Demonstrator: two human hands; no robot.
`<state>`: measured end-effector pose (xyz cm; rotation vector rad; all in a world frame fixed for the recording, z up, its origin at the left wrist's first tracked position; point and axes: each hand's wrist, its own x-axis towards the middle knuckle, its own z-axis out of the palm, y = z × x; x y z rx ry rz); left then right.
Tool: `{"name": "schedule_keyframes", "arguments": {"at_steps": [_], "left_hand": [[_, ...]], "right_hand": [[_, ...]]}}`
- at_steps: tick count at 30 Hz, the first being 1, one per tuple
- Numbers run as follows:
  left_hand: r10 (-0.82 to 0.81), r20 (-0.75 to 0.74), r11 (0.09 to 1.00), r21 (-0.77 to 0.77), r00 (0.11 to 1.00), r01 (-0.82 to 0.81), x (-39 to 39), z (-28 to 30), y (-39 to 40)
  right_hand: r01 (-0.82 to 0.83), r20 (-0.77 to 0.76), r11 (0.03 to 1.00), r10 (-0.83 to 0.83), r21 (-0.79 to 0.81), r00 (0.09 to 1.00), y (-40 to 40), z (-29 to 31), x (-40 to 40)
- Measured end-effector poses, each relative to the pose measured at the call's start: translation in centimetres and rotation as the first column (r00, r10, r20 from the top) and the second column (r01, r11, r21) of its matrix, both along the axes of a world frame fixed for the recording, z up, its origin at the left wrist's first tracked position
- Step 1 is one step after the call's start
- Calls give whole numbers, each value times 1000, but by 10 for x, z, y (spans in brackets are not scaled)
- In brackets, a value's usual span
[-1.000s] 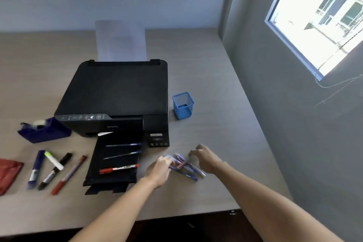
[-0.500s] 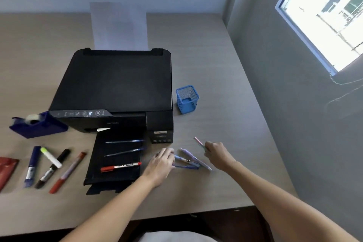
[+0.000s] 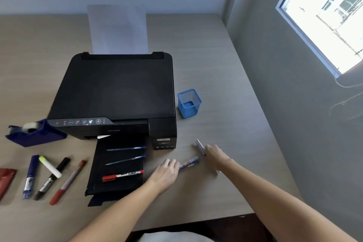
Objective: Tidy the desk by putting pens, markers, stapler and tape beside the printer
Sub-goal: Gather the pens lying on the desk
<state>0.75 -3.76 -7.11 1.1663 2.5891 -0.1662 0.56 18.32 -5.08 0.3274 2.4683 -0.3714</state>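
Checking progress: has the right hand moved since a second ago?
Yes. The right hand has gone away from the left hand, toward the blue cup beside the printer, gripping a pen.

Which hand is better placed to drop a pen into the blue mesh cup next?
The right hand, probably. It already grips a pen and lies nearer the blue mesh cup, with bare desk between them. The left hand sits lower, gathering other pens.
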Motion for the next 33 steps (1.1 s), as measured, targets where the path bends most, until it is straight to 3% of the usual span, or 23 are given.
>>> {"name": "schedule_keyframes", "arguments": {"at_steps": [4, 6, 7, 9, 12, 14, 17, 24, 33], "left_hand": [[96, 179, 991, -107, 979, -77, 2, 48, 12], [115, 255, 988, -133, 960, -83, -2, 85, 22], [138, 259, 986, -123, 956, -109, -7, 108, 29], [184, 190, 983, -56, 964, -177, -21, 157, 43], [257, 8, 966, 19, 966, -257, -67, 211, 65], [293, -31, 956, 13, 956, -292, -108, 230, 83], [303, 33, 951, -79, 953, -300, -156, 226, 114], [370, 92, 881, -351, 925, -318, -212, 159, 156], [359, 64, 878, -360, 931, -315, -221, 140, 164]], "right_hand": [[-25, -62, 1000, 26, 14, 998, 22, 7, -13], [145, -235, 983, -167, -110, 958, 37, 26, -26], [251, -328, 945, -310, -211, 892, 45, 39, -34], [419, -399, 789, -597, -449, 696, 58, 66, -51], [413, -228, 382, -899, -827, 374, 64, 97, -77], [344, -168, 275, -936, -898, 309, 60, 106, -96], [377, -170, 316, -913, -871, 371, 43, 100, -116], [488, -290, 586, -780, -647, 554, 18, 66, -130], [441, -291, 625, -733, -644, 615, 29, 63, -142]]}}
